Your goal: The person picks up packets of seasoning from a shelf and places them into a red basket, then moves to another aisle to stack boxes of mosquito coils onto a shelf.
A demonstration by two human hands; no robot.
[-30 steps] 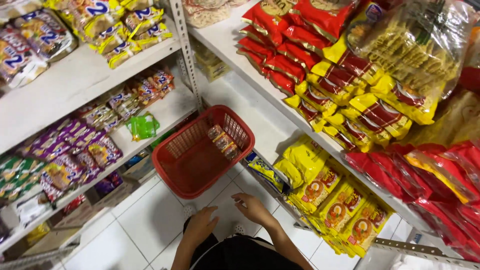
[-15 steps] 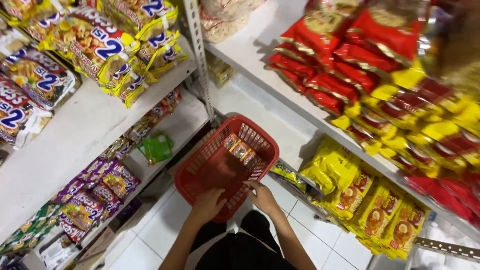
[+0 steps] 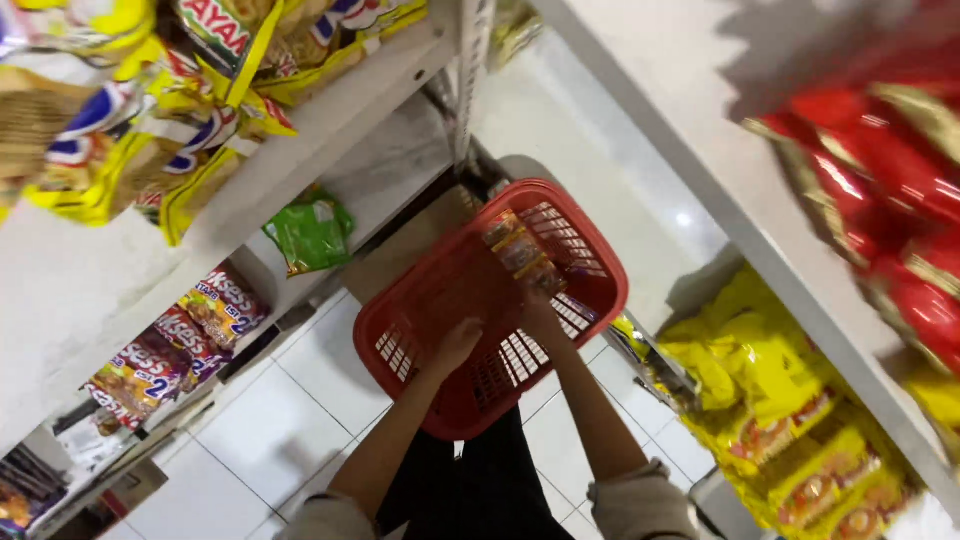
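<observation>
The basket (image 3: 440, 300), red plastic with slotted walls, sits on the white tiled floor (image 3: 290, 420) in the aisle between two shelf units, and both hands are down inside it. The left hand (image 3: 457, 343) lies against the basket's inner floor near the near wall, fingers curled downward; whether they close on anything cannot be told, as the hand is seen from the back and somewhat blurred. The right hand (image 3: 540, 312) reaches a little deeper, touching or just beside the snack packs (image 3: 522, 252) that lie in a row along the basket's far right side; its fingers are hidden behind the hand, so its grip cannot be told either. Both forearms run up from the bottom of the view, with light sleeves (image 3: 640, 505) pushed to the elbows, and dark trousers (image 3: 470, 485) show between them.

To the left of the basket, a green bag (image 3: 312, 232) lies on a low white shelf (image 3: 390, 180). Below it, orange and purple packets (image 3: 175, 345) stand in a row on the lowest level. Close to the camera at upper left, yellow packs (image 3: 170, 130) hang over a higher shelf edge, blurred. On the right, yellow bags (image 3: 770, 400) fill the lower shelf near the basket, and red bags (image 3: 890, 210) lie on the white shelf above them.
</observation>
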